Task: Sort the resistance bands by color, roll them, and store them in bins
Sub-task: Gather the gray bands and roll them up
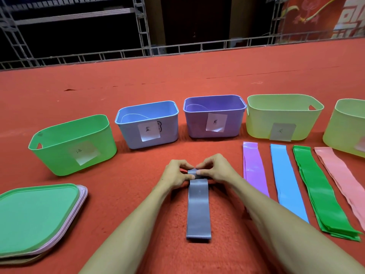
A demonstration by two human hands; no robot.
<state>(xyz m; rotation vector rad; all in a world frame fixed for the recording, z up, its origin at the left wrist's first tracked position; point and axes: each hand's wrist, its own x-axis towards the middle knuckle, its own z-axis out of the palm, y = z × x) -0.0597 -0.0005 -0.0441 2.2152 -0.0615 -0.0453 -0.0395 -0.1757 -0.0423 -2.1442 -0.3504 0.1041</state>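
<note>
- Five bins stand in a row on the red carpet (138, 80); the fifth bin (343, 123), pale yellow-green at the far right, is cut off by the frame edge and its label is a blur
- The green bin (59, 155), blue bin (128, 135), purple bin (197, 125) and yellow-green bin (260, 123) each carry a pale front label with one handwritten character, too smeared to read with certainty
- The grey band (198, 210) lies flat on the carpet before the person, its far end turned into a small roll, partly hidden by fingers
- The left hand (175, 175) and right hand (215, 169) both pinch that rolled end, thumbs and fingertips curled onto it from either side
- Right of it lie a purple band (254, 171), a blue band (286, 184), stacked green bands (324, 194) and pink bands (343, 180), whose near end leaves the frame
- The stack of lids (37, 216) at lower left, green on top, is cut by the edge; their number cannot be told
</note>
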